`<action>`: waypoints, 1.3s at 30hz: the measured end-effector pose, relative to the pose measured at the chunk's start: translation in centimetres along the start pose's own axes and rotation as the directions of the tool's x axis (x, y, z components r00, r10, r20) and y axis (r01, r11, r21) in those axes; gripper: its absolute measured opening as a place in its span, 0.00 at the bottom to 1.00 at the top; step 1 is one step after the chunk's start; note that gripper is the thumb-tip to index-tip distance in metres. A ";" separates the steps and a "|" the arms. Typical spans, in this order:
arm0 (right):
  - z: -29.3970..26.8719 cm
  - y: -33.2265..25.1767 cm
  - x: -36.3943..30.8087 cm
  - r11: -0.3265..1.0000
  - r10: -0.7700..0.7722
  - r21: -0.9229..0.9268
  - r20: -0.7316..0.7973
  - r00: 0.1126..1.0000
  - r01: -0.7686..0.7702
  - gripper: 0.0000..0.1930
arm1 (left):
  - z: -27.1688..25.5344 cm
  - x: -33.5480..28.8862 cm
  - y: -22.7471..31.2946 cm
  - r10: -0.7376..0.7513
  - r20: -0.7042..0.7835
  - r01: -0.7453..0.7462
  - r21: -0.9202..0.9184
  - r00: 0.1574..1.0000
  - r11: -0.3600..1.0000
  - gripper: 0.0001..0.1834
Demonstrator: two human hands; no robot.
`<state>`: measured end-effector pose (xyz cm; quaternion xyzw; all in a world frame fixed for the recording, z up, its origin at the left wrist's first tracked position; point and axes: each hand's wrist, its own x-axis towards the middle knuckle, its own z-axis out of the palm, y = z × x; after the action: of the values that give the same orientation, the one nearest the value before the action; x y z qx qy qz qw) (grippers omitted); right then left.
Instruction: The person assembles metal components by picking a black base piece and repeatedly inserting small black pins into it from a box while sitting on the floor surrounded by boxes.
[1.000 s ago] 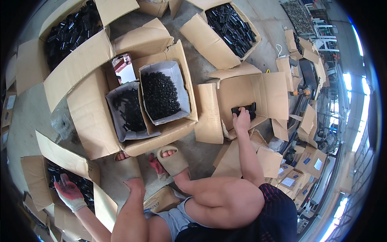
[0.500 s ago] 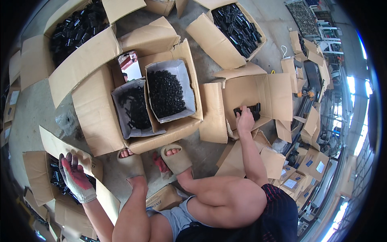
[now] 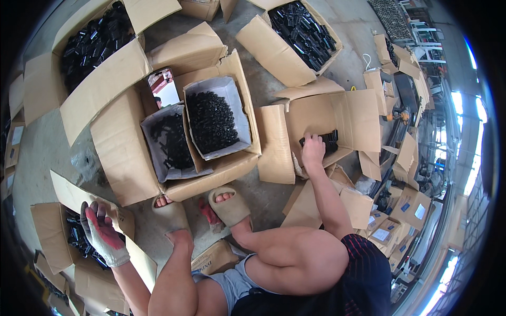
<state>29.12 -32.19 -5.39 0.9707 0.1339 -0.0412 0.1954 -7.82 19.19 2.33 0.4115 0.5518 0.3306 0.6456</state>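
My bare right hand (image 3: 313,151) reaches into an open cardboard box (image 3: 316,113) on the right. Its fingers are closed round a small black part (image 3: 302,141), mostly hidden by them. Beside it, a row of black parts (image 3: 330,141) lies side by side along the box's near side. My left hand (image 3: 105,234), in a white glove with a red and dark palm, is raised with its fingers stretched out and holds nothing. Just behind it stands a box of black parts (image 3: 79,237).
In front of my feet, a large box (image 3: 124,147) bears two lined trays of small black pieces (image 3: 212,121) and a phone (image 3: 164,89). Boxes heaped with black parts (image 3: 97,45) (image 3: 300,31) stand farther back. A red glove (image 3: 211,215) lies between my sandals.
The view has shifted slightly. My right hand has moved a little toward the left end of the row, uncovering more of the black parts. My left hand stays raised and has barely moved.
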 end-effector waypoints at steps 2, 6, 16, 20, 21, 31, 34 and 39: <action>-0.6 0.1 0.3 1.000 0.001 0.029 0.028 1.000 -0.002 0.12 | -0.1 -0.3 0.1 0.023 0.020 -0.023 -0.024 1.000 0.999 0.24; -3.9 1.4 2.5 0.848 0.246 0.507 -0.122 0.962 -0.153 0.10 | 1.6 -1.6 1.1 0.149 0.069 -0.153 0.058 0.986 0.987 0.24; -20.3 -11.9 0.4 -0.604 -0.377 0.649 0.277 0.884 -0.462 0.13 | 10.9 -6.7 4.2 0.053 0.859 -0.480 0.232 0.509 0.846 0.44; -21.4 -19.5 -3.8 -0.457 -0.706 0.444 0.345 0.618 -0.771 0.14 | 13.7 -7.1 0.9 0.173 0.934 -0.623 0.064 0.313 0.780 0.50; -21.2 -20.6 -4.7 -0.418 -0.766 0.403 0.325 0.555 -0.814 0.14 | 14.0 -7.4 0.4 0.155 0.903 -0.461 0.052 0.400 0.886 0.51; -20.8 -23.4 -7.1 -0.164 -0.840 0.627 0.316 0.441 -0.762 0.10 | 11.4 -6.3 -1.5 -0.111 0.741 0.167 -0.002 0.663 0.986 0.50; -22.0 -23.5 -6.9 -0.265 -0.665 0.806 0.244 0.706 -0.529 0.11 | 10.7 -5.3 -1.0 -0.100 0.685 0.185 -0.053 0.722 0.981 0.49; -22.0 -24.1 -6.2 -0.297 -0.435 0.951 -0.051 0.899 -0.090 0.10 | 10.4 -5.3 0.7 -0.241 0.734 0.401 -0.046 0.635 0.915 0.57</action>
<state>17.14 -3.69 6.83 0.6799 0.1584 -0.3202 -0.6404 1.49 13.11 5.85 0.3333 0.2846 0.0785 0.8954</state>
